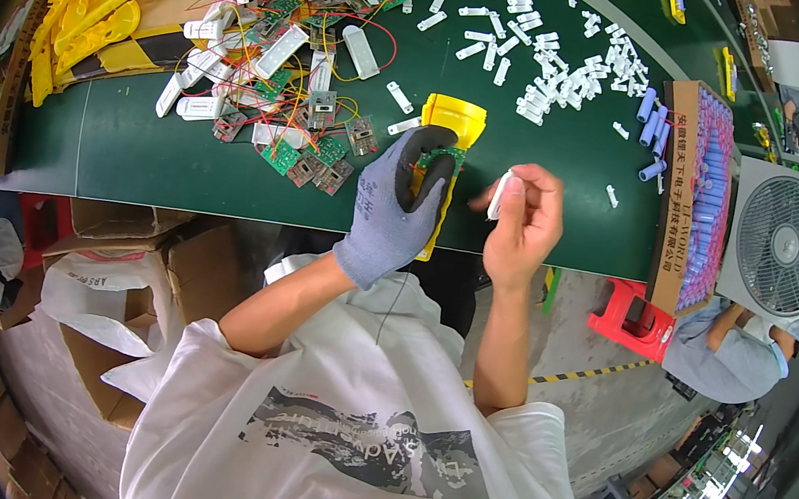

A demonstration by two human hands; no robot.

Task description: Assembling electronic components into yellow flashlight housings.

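My left hand [399, 194], in a grey glove with dark fingertips, is closed around a yellow plastic housing [455, 116] at the front of the green table. A green circuit board [445, 159] shows in the housing under the gloved fingers, which hide most of it. To the right, my bare right hand [528, 216] pinches a small white plastic piece [500, 195] between thumb and fingers, apart from the housing. Beside the glove lie two small white plastic clips [399, 98].
Left of my hands sprawls a tangle of wired circuit boards and white covers [284, 53]. Yellow housings [97, 18] are heaped at far left. Small white clips [563, 79] lie scattered behind. At right stand a cardboard box of purple cylindrical cells [676, 185], several loose cells [649, 121] and a fan [786, 240].
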